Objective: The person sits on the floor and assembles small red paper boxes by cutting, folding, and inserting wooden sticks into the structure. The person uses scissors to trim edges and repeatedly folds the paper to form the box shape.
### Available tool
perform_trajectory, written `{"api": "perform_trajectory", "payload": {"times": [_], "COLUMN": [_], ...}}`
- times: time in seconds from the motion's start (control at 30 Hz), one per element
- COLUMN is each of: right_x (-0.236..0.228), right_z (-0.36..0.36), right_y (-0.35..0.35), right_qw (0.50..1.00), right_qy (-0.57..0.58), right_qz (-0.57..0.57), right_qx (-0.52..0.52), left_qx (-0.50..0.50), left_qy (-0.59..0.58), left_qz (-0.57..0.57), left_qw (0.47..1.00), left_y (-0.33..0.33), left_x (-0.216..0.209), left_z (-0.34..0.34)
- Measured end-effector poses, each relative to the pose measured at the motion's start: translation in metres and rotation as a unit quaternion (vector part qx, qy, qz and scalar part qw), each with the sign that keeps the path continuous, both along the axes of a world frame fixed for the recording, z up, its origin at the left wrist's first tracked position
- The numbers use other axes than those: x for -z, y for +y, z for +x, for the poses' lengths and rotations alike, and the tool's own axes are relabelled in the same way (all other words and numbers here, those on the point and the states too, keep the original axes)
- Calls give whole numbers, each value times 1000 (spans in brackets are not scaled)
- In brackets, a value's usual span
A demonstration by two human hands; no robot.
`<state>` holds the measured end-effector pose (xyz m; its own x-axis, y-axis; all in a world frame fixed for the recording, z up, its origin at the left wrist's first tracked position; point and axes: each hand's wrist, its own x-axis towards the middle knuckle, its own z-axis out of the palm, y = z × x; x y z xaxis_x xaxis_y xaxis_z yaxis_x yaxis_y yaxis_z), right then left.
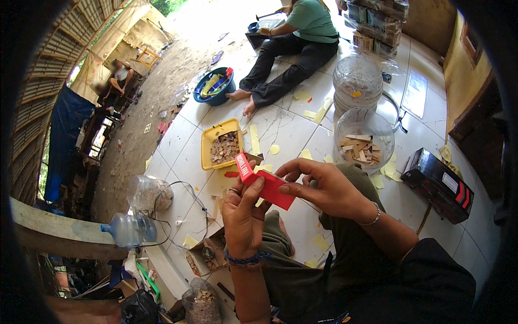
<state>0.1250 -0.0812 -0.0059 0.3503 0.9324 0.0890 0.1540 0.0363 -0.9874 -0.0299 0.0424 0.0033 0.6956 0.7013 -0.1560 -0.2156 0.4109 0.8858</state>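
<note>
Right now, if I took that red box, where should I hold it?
Perhaps pinch the red box across its flat lower right end, coming from the right, below the right hand: that end juts free, while the left hand holds the left part.

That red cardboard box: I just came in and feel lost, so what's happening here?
The person's left hand and right hand both hold the red cardboard box above the tiled floor. Beyond it, a yellow tub holds small brown pieces, and a clear round container holds flat strips. Farther off, another person in a green top sits on the floor.
</note>
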Motion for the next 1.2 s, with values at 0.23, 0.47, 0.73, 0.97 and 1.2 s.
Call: {"api": "perform_trajectory", "payload": {"times": [0.23,0.47,0.73,0.97,1.2], "right_x": [-3,-4,-3,-5,-7], "right_z": [1,0,1,2,2], "right_y": [-2,-3,-4,-5,-6], "right_qw": [1000,999,998,998,999], "right_qy": [-6,-44,-58,-53,-46], "right_qz": [6,8,30,24,10], "right_qx": [-1,12,14,13,15], "left_qx": [11,23,16,16,16], "left_qy": [1,-2,2,7,11], "left_qz": [-6,-30,-31,-26,-28], "left_qw": [1000,999,999,1000,999], "left_y": [3,3,5,5,6], "left_x": [0,-1,2,2,2], "left_z": [-3,-4,-3,-3,-3]}}
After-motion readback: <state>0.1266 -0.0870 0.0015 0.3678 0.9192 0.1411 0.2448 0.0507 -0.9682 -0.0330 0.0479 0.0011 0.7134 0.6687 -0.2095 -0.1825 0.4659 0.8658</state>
